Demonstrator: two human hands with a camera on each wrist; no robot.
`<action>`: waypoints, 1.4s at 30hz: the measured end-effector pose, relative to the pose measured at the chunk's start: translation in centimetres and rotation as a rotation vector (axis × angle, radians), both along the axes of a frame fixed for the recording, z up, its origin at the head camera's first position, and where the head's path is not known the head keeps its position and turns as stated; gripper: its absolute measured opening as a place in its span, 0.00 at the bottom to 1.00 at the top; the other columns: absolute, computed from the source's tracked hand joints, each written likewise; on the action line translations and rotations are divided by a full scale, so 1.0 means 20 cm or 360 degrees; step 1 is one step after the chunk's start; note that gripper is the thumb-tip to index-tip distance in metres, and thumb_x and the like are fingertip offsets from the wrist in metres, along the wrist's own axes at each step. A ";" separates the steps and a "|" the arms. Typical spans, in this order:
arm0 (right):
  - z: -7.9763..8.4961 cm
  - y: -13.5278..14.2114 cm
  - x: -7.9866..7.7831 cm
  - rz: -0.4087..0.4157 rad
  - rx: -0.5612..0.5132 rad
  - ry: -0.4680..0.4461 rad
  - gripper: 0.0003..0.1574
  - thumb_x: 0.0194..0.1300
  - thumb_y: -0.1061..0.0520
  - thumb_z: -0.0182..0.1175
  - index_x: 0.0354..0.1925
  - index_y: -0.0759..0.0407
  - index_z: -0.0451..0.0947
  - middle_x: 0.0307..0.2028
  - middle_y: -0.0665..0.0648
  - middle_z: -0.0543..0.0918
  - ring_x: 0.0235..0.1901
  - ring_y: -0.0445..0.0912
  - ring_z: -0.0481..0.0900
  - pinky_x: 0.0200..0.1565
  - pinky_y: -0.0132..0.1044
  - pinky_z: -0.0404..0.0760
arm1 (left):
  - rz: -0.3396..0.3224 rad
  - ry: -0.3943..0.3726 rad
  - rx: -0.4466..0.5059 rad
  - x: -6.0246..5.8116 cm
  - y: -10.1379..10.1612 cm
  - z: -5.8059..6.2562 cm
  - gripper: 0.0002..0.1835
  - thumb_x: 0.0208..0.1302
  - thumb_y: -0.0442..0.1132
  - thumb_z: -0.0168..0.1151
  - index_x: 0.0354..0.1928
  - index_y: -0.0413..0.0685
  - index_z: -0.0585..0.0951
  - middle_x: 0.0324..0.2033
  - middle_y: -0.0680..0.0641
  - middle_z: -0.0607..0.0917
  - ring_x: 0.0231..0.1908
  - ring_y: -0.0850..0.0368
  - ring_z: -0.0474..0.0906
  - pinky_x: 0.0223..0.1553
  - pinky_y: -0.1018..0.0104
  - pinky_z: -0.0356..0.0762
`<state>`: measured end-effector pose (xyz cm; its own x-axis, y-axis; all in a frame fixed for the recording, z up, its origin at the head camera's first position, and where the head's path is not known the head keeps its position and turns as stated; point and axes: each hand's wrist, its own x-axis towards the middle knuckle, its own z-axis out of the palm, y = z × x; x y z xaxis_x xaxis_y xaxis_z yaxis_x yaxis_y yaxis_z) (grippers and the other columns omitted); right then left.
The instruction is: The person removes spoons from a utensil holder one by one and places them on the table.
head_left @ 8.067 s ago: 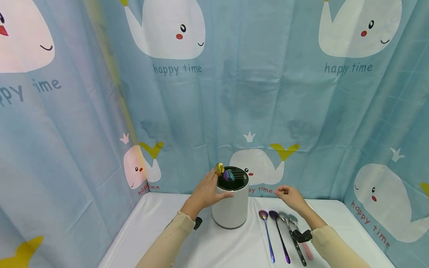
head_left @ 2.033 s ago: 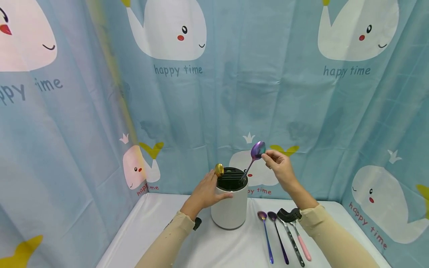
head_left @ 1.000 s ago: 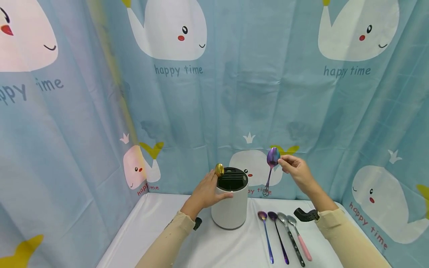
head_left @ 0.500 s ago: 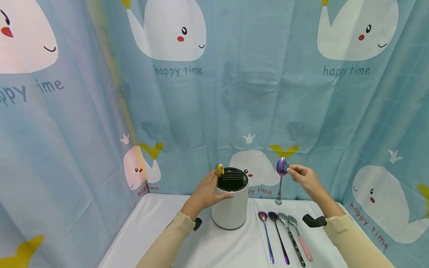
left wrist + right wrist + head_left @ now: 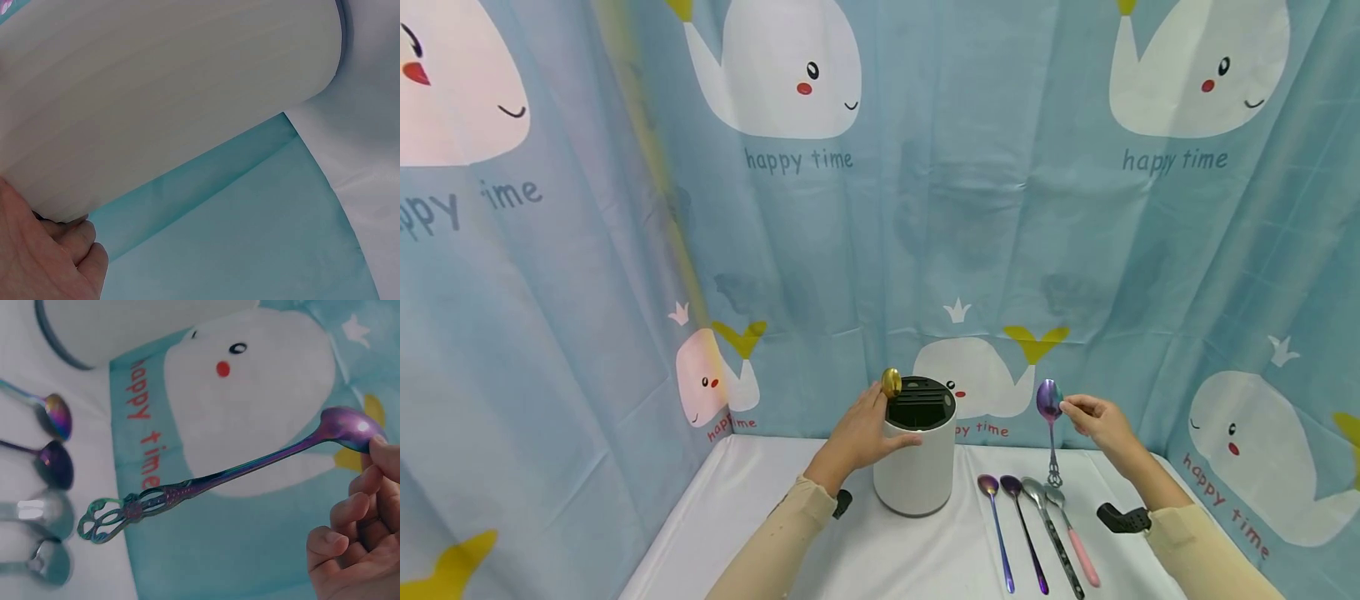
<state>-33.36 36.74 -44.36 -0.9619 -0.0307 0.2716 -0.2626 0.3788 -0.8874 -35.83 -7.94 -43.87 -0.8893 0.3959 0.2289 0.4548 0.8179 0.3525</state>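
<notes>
A white cylindrical utensil holder [image 5: 913, 475] with a black slotted top stands on the table, and my left hand [image 5: 859, 433] grips its upper side, thumb across the front. A gold spoon [image 5: 891, 382] sticks up from its top beside my fingertips. My right hand [image 5: 1101, 423] pinches an iridescent purple spoon [image 5: 250, 465] by the bowl, thumb and finger at its edge. Its openwork handle hangs downward above the row of spoons. In the left wrist view, the holder's wall fills much of the picture and my curled fingers [image 5: 81, 247] lie at its rim.
On the white cloth [image 5: 827, 550], right of the holder, lie an iridescent blue spoon [image 5: 1000, 533], a dark purple spoon [image 5: 1028, 533], a spoon with a black patterned handle [image 5: 1060, 546] and a pink-handled spoon [image 5: 1082, 554]. A blue whale-print curtain [image 5: 880, 250] encloses the table.
My right hand took the purple spoon out of the holder, then moved right and down with it to above the row. My left hand stays on the holder.
</notes>
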 end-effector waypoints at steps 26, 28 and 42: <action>-0.22 0.19 0.07 -0.0144 0.0320 -0.0550 0.23 0.84 0.46 0.58 0.37 0.62 0.81 0.22 0.50 0.68 0.27 0.46 0.67 0.40 0.44 0.66 | 0.0007 -0.0008 -0.0040 -0.01 0.00 0.00 0.70 0.60 0.85 0.57 0.87 0.42 0.50 0.85 0.40 0.52 0.84 0.42 0.48 0.82 0.44 0.55; -0.24 0.19 0.07 -0.0158 0.0325 -0.0561 0.24 0.83 0.46 0.57 0.35 0.61 0.80 0.23 0.51 0.69 0.28 0.47 0.68 0.40 0.44 0.66 | 0.0009 -0.0004 -0.0040 -0.01 0.00 0.00 0.70 0.60 0.85 0.57 0.87 0.41 0.50 0.85 0.39 0.52 0.84 0.42 0.48 0.82 0.44 0.55; -0.37 0.20 0.06 -0.0294 0.0152 -0.0716 0.20 0.78 0.49 0.61 0.29 0.58 0.78 0.26 0.51 0.74 0.31 0.46 0.72 0.35 0.40 0.75 | 0.0007 -0.0007 -0.0023 0.00 0.00 0.01 0.69 0.60 0.84 0.58 0.87 0.42 0.50 0.85 0.39 0.52 0.84 0.41 0.49 0.81 0.42 0.57</action>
